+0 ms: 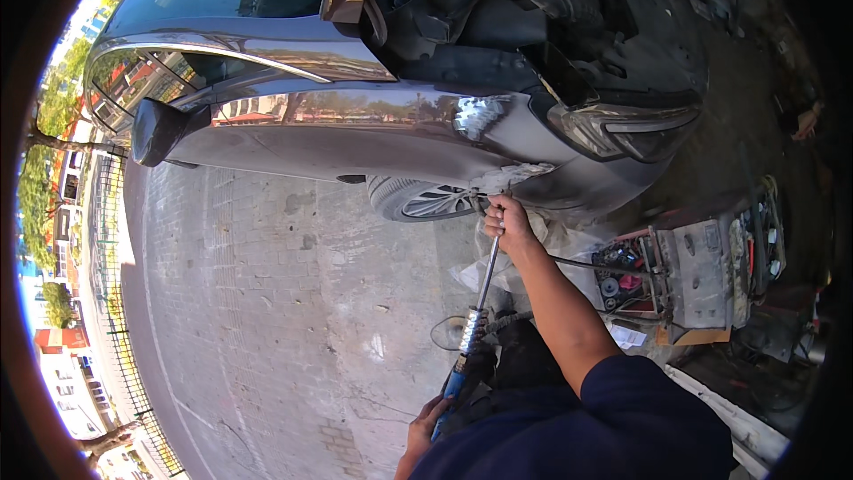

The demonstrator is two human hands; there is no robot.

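Note:
My left hand (425, 425) is wrapped round the blue grip of a slide hammer (487, 280), low in the view. This tool is a long metal rod with a ribbed silver section above the grip. Near the rod's far end my right hand (506, 222) is closed round it, just below the car's front fender (524, 172). A pale, rough patch marks the fender's edge over the wheel arch. Exactly where the tip meets the car is hidden by my fingers. Next to my right hand is the front wheel (426, 199). A dark cable (577, 264) runs rightward from near that hand.
The grey car has its engine bay exposed and its headlight (635, 132) at right. Plastic sheeting (555, 244) lies below the bumper. A crate of tools (629, 271) stands at right, beside a worn pale box (697, 253). Paved ground (267, 302) stretches left to a fence.

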